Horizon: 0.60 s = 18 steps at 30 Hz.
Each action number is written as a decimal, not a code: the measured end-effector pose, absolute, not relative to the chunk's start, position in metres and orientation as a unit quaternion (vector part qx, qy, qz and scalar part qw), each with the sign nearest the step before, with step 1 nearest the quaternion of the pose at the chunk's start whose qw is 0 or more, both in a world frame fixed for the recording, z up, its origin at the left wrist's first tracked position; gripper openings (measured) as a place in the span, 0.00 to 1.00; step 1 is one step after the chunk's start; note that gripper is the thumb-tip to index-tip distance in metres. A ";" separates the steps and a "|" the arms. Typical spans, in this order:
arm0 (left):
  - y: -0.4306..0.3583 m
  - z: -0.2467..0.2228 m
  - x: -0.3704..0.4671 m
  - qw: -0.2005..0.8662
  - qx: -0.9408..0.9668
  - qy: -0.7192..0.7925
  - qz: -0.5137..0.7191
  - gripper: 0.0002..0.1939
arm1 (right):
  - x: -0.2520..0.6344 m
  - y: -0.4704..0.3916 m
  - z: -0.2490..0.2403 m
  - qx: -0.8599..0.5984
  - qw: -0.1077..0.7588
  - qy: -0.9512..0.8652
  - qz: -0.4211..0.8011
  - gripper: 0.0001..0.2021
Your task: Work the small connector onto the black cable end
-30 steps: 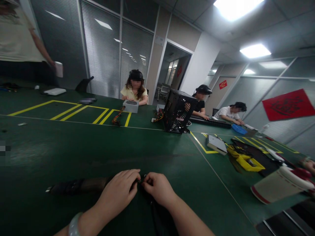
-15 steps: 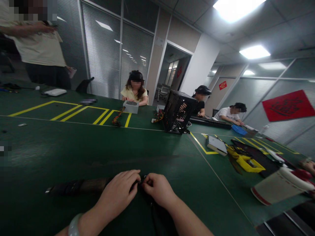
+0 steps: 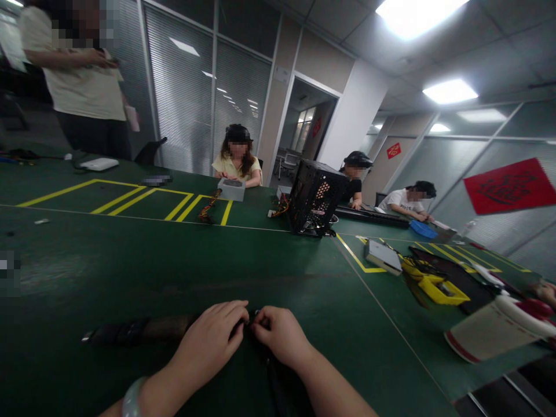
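Note:
My left hand [image 3: 217, 327] is closed, its fingertips pinched on something small and dark that I cannot make out. Right beside it, my right hand [image 3: 278, 333] is pinched shut too, fingertips close to those of the left, on a dark bit mostly hidden by the fingers. A long, dark object [image 3: 167, 328], black and brown with a shiny metal tip at its left end, lies on the green table [image 3: 143, 260] and runs under my left hand. Below my right hand a black, narrow piece [image 3: 273, 376] extends toward me; its kind is unclear.
Ahead stands an open black computer case [image 3: 315, 197]. To the right are a grey metal box [image 3: 383, 256], a yellow tray [image 3: 443, 289] and a large white bucket-like container [image 3: 490, 330]. A grey power supply [image 3: 231, 190] sits before a seated co-worker [image 3: 241, 162].
My hands stay in nearly the same place and pose. The standing person at the left has shifted slightly to the right.

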State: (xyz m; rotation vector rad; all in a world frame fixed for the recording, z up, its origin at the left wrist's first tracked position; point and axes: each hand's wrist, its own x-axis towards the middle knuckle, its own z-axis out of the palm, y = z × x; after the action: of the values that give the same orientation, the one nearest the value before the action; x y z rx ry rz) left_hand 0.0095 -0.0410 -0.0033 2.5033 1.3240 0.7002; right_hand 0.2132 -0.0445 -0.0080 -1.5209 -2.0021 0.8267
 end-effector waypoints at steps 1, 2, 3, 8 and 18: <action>-0.041 -0.002 0.009 0.110 0.856 0.447 0.236 0.10 | 0.213 -0.045 -0.008 -0.557 0.244 -0.733 0.304 0.03; -0.041 -0.002 0.009 0.109 0.858 0.444 0.233 0.11 | 0.213 -0.045 -0.008 -0.558 0.243 -0.733 0.305 0.04; -0.041 -0.002 0.009 0.108 0.861 0.441 0.231 0.11 | 0.213 -0.045 -0.009 -0.558 0.242 -0.732 0.307 0.04; -0.041 -0.005 0.010 0.118 0.851 0.452 0.241 0.12 | 0.213 -0.043 -0.013 -0.562 0.238 -0.728 0.312 0.04; -0.039 -0.005 0.009 0.107 0.860 0.442 0.230 0.11 | 0.211 -0.044 -0.008 -0.568 0.232 -0.729 0.303 0.04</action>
State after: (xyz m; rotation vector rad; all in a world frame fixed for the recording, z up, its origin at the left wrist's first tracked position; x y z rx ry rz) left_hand 0.0092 -0.0394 -0.0052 2.5331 1.3014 0.6764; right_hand 0.2111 -0.0436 -0.0075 -1.5604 -2.0052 0.8340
